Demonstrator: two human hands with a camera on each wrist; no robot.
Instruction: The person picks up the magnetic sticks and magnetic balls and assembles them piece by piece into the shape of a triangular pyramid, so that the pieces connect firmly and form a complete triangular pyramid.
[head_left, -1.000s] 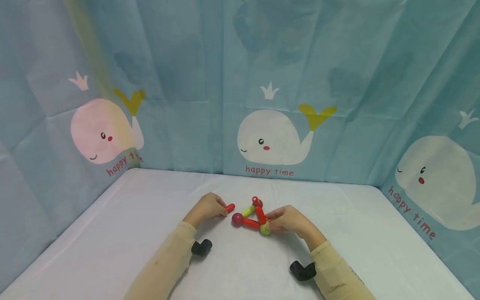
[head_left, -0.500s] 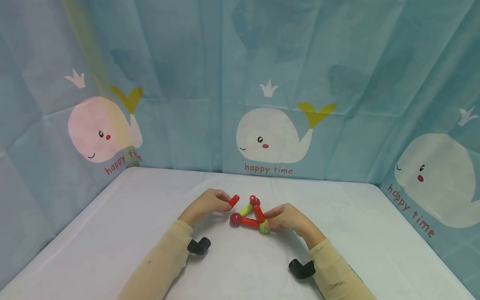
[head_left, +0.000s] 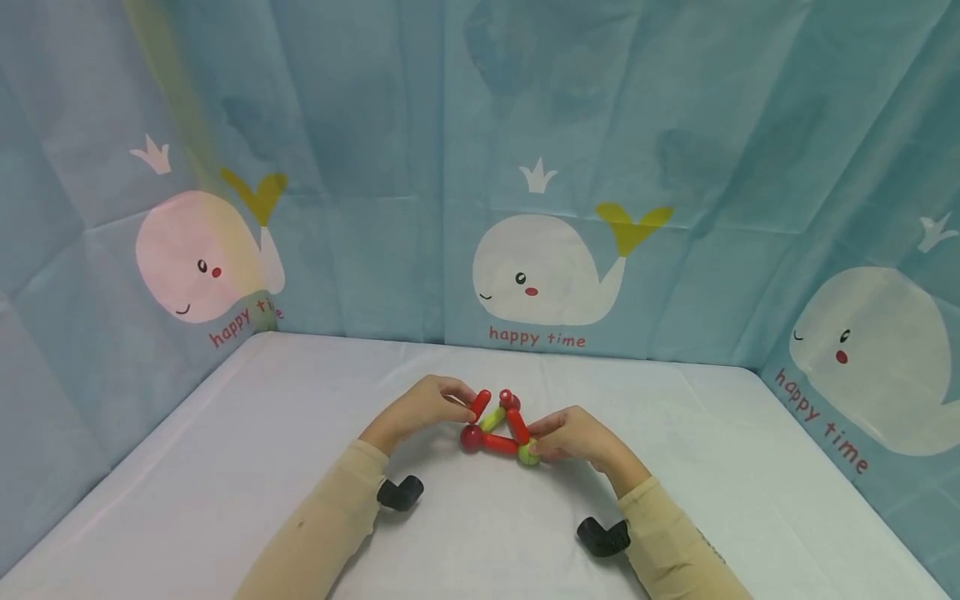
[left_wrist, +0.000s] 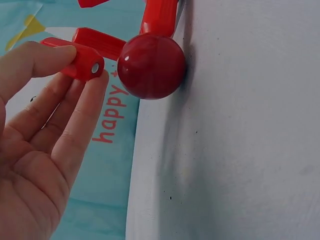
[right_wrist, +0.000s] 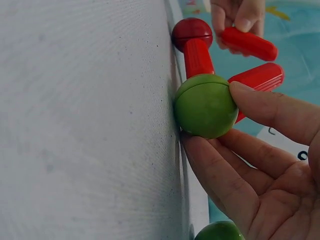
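Note:
My left hand (head_left: 427, 406) pinches a red magnetic rod (left_wrist: 85, 62) between thumb and fingertips, its round metal end facing the dark red ball (left_wrist: 151, 66). In the head view the rod stands slanted just above that ball. The ball is a corner of a triangle of rods and balls: a red rod (head_left: 500, 445) runs to a green ball (right_wrist: 206, 106), and a yellow-green rod (head_left: 492, 420) to a farther red ball (head_left: 514, 404). Another red rod (head_left: 517, 426) forms the third side. The thumb and fingers of my right hand (head_left: 573, 437) hold the green ball at the table.
A short red piece (head_left: 506, 396) points up at the far red ball. Low in the right wrist view, a second green ball (right_wrist: 220, 231) shows beside the right hand. A white cloth covers the table (head_left: 300, 467). Behind it hangs a blue curtain (head_left: 375, 267) printed with whales.
My left hand has raised the red rod, turned it more upright and moved it right, over the near red ball. The right hand keeps holding the green ball in place.

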